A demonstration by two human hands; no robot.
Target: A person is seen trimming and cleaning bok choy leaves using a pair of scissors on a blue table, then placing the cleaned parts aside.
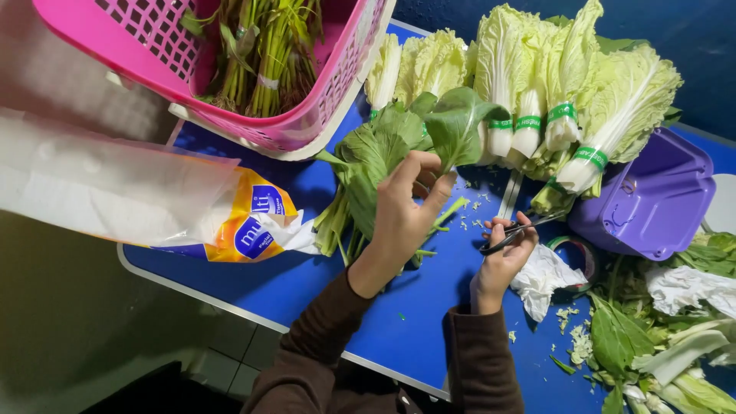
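Left hand (402, 211): fingers clenched around a bunch of leafy greens (383, 165), held at mid-stem; leaves fan away above the fingers, stem ends lie below them towards the worktop (307, 284).

Right hand (502, 257): fingers closed through the handles of a pair of scissors (521, 230), blades pointing away to the right, a little apart from the bunch.

Step in hand, as judged: trimming the greens, since cut green bits (471, 215) lie scattered just between the two hands. A further cut would call for turning the blades back to the stem ends under the left fingers, clear of the fingertips.

Beyond the fingers: a row of pale cabbages (567, 84) with green tape bands, laid side by side. Far left of them, a pink basket (153, 46) holding tied bundles of thin stalks (268, 54). Left of the left hand, a clear plastic bag (115, 184) with an orange and blue printed end. Right of the right hand, a crumpled white tissue (544, 280), a roll of tape (579, 257), a purple tub (652, 203), and a heap of trimmed leaves (659, 337).

Surface: blue worktop with pale edging. Room: dark blue wall behind, grey tiled floor below.
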